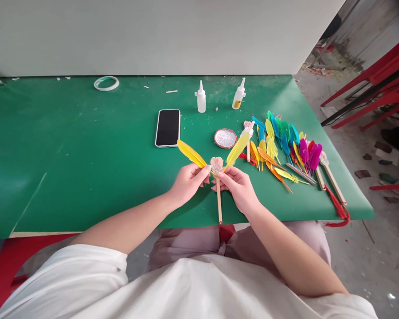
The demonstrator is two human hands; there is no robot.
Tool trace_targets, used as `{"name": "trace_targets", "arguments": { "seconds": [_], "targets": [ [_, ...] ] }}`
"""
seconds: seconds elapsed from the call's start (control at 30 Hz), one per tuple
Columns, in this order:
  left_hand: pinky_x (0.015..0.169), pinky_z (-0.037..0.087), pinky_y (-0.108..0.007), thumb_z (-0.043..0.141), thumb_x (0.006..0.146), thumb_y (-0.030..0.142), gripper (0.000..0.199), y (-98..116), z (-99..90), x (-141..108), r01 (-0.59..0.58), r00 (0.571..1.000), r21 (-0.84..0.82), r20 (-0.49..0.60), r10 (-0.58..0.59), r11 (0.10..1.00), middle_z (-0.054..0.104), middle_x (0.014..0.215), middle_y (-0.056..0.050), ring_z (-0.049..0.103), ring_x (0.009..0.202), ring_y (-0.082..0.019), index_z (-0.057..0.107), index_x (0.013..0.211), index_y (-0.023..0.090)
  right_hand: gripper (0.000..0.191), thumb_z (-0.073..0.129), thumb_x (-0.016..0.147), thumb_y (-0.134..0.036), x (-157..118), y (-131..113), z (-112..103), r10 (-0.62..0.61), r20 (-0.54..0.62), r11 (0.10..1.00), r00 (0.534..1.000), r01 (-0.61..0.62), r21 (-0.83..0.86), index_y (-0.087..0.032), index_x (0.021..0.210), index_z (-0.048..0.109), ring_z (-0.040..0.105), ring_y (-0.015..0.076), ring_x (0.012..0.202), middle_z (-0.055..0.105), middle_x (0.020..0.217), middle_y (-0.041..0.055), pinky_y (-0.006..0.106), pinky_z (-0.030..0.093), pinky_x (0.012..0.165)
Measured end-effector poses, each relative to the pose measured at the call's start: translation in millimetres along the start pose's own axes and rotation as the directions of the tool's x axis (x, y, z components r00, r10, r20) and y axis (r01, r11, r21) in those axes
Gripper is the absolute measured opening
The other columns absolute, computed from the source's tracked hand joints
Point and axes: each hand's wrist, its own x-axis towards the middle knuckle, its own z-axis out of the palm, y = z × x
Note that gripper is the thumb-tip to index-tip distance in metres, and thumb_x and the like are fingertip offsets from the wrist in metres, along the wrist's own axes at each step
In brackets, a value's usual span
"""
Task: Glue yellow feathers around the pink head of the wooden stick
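"How many hands do you see?"
"Two. The left hand (193,178) pinches one gold feather (191,153) near its bottom end. The right hand (235,182) pinches one stick (219,201), just under its heart (217,165)."
"Where is the stick?"
"In front of the person, at the near edge of the green table (86,146), with its heart pointing away."
"Any more feathers up there?"
"One pale feather (238,149) leans out to the right of the heart. I can't quite tell if the right fingers squeeze it too, because the thumb is in the way."
"What else can you count?"
"Three bottles: two at the back (201,99) and one (248,129) by the feather pile (270,144). One phone (168,127), one tape ring (117,83) and one round dish (225,138)."
"More sticks?"
"Yes, two (333,182) at the right end of the pile, with a red tassel (337,206) beside them."
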Motion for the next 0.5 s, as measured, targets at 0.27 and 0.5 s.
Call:
{"name": "trace_targets", "arguments": {
  "seconds": [0.27,0.5],
  "targets": [
    [0.049,0.042,-0.019,0.053,0.080,0.046,0.034,-0.9,1.7,0.1,0.013,1.000,-0.044,0.001,-0.013,0.999,0.054,0.058,0.001,0.050,0.052,-0.009,0.053,0.069,0.014,0.024,0.068,0.067,-0.035,-0.8,3.9,-1.6,0.012,0.080,1.000,0.997,-0.011,-0.011,-0.017,0.083,0.063,0.061,0.0104,0.060,0.066,0.071,0.0000,0.028,0.056,0.063],
    [0.048,0.041,-0.019,0.052,0.080,0.048,0.034,-2.1,2.5,-0.4,0.023,1.000,-0.048,0.011,-0.022,0.999,0.053,0.059,0.001,0.050,0.053,-0.009,0.053,0.071,0.015,0.024,0.068,0.068,-0.035,-0.6,3.6,-1.8,0.015,0.087,0.999,0.996,-0.012,-0.040,-0.017,0.082,0.063,0.061,0.0106,0.060,0.065,0.071,0.0000,0.027,0.055,0.063]
  ]
}}
